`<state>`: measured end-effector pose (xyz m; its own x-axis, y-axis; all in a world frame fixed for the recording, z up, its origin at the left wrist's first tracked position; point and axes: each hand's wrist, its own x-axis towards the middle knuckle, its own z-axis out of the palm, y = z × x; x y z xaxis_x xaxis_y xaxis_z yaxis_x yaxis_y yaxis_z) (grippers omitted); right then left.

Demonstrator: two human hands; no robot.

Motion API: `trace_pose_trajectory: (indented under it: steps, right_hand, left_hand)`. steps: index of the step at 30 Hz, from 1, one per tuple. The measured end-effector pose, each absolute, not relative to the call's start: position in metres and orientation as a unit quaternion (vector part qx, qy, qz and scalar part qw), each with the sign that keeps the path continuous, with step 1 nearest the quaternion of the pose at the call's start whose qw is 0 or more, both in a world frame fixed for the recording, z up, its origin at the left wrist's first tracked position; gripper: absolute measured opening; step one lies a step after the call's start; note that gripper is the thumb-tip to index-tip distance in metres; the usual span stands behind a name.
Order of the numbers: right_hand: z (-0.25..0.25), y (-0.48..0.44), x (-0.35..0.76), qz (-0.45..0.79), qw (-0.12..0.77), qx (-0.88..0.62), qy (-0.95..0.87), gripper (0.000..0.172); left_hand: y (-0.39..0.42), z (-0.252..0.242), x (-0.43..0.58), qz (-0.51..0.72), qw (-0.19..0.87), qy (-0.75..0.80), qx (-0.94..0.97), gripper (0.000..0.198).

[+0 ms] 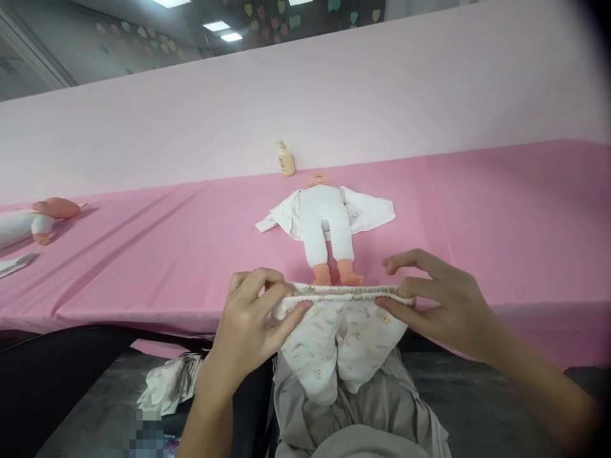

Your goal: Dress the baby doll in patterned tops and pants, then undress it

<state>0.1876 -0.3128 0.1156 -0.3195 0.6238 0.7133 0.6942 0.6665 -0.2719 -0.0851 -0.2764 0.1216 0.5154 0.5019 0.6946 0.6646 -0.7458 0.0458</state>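
Left hand (255,318) and right hand (436,305) pinching gathered waistband (344,297) of white printed pants (312,343), hanging limp at near edge of creased pink cloth (191,254), smooth-footed doll (324,207) flat beyond, rounded pale bottle (286,160) far.

A pale wall (191,127) (bright lights (216,26) above) backs a pink-covered table (477,222).

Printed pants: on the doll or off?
Off: left hand and right hand hold the printed pants by the waistband; the doll lies beyond, both legs outside them.
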Motion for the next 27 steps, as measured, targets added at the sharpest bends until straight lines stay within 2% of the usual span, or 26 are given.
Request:
trace_pose_trajectory:
  steps: [7,13,19,23,27]
  right_hand:
    - [0.112,-0.3097,0.1885,-0.103,0.413,-0.449,-0.786,0.04]
    - [0.1156,-0.3129,0.1918,-0.088,0.463,-0.465,-0.749,0.028]
    - [0.1137,-0.3144,0.1938,-0.084,0.52,-0.446,-0.723,0.017]
    - [0.1136,-0.3145,0.1946,-0.08,0.543,-0.429,-0.717,0.016]
    - [0.1122,-0.3159,0.1956,-0.044,0.562,-0.423,-0.71,0.019]
  left_hand:
    - [-0.2736,0.1198,-0.0867,-0.355,-0.003,-0.331,-0.875,0.007]
    - [-0.2766,0.1162,-0.0896,-0.421,0.021,-0.366,-0.83,0.006]
    - [-0.2807,0.1168,-0.0882,-0.404,-0.011,-0.393,-0.826,0.006]
    - [-0.281,0.1171,-0.0866,-0.411,-0.012,-0.403,-0.817,0.008]
    - [-0.2819,0.1152,-0.0833,-0.509,-0.019,-0.397,-0.764,0.01]
